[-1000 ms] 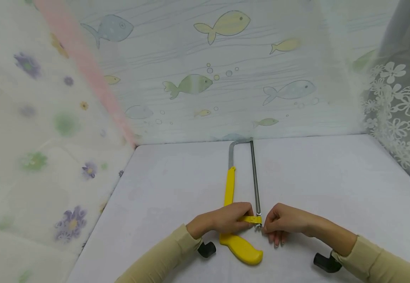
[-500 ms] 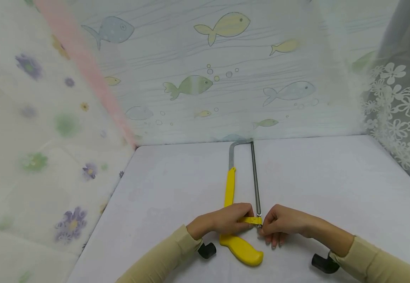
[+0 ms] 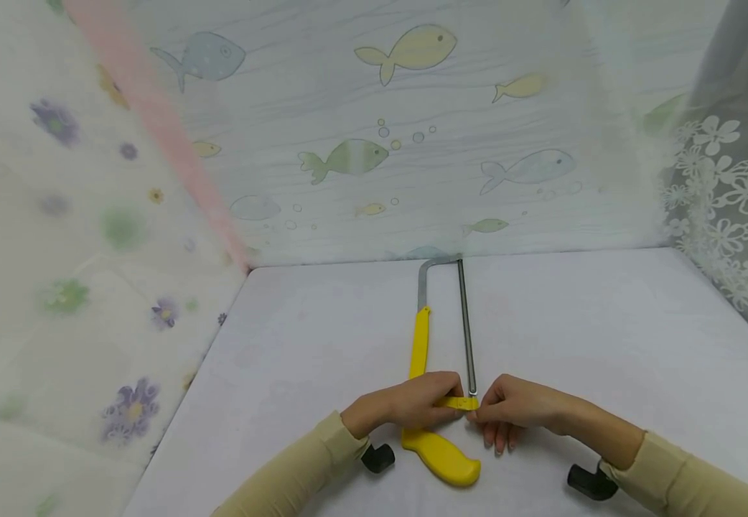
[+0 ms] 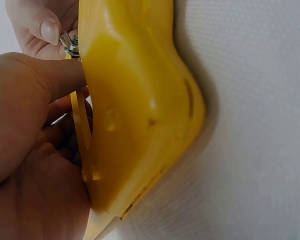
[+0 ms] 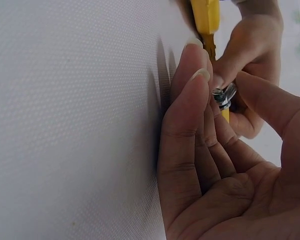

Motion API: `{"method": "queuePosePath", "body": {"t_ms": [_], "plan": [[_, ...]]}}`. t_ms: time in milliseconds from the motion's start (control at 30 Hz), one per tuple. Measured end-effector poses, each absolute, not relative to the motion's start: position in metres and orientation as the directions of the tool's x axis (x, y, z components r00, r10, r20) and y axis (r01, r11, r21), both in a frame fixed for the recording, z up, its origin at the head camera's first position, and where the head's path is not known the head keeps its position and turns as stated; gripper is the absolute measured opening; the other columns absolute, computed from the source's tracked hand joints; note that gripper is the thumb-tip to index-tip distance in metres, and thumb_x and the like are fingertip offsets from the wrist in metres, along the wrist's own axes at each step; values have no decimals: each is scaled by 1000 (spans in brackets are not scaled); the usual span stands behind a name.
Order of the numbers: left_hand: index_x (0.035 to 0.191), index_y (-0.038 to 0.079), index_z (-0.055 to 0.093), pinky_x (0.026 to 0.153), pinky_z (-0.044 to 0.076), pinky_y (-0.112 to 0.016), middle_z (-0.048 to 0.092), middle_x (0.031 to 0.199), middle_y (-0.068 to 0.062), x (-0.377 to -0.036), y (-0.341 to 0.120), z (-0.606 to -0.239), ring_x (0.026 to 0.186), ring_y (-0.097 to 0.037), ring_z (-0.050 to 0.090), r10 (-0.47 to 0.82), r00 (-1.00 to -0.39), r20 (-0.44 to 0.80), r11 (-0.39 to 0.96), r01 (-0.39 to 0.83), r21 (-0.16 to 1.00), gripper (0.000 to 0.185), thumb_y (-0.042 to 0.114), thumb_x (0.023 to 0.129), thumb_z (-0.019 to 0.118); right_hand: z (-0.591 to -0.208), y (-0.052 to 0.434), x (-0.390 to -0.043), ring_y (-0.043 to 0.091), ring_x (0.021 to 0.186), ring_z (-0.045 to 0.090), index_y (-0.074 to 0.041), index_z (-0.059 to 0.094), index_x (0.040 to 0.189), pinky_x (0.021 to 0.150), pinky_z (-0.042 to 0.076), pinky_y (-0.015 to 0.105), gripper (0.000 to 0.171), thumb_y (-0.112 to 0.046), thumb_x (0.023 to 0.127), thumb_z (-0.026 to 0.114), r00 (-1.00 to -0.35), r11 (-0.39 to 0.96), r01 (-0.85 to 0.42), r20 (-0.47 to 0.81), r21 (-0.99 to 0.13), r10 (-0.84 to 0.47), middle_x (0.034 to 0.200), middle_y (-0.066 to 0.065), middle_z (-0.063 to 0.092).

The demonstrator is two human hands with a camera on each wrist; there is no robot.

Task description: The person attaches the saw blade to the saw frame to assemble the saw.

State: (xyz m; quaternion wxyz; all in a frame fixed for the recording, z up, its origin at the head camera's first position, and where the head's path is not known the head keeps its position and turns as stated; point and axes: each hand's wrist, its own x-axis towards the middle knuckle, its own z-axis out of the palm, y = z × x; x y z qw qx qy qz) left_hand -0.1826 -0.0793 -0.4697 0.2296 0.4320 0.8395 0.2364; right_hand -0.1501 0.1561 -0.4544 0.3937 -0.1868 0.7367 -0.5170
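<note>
A hacksaw with a yellow handle lies on the white table, its metal bow pointing away from me. Its blade runs along the right side. My left hand grips the yellow frame just above the handle, fingers curled round the short arm that bears the blade's near end. At that end sits a small metal wing nut. My right hand pinches it between thumb and forefinger, while the other fingers curl down close to the cloth. In the head view the fingertips hide the wing nut; the left wrist view shows its wings.
White cloth covers the table. A fish-patterned curtain hangs behind it, with the tip of the saw's bow close by. A flowered curtain borders the left side, and white lace hangs at the right.
My right hand has shifted slightly left, from beside the wing nut onto it, so its fingertips now cover it in the head view. The left hand and the hacksaw stay nearly still.
</note>
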Motion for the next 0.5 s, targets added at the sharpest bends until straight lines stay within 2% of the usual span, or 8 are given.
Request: {"method": "queuePosePath", "body": {"t_ms": [500], "plan": [[111,13,55,81,44,-15,56,98,9,-184,-80,-471,87,-3,50,833,-521,-187,515,606,606,11,19,104,62,-454,161,-150,13,56,64,4,74,85,52,51,23,31,-24,99,68,-640,426,124,-400,-896,-656,71,10,71]]}}
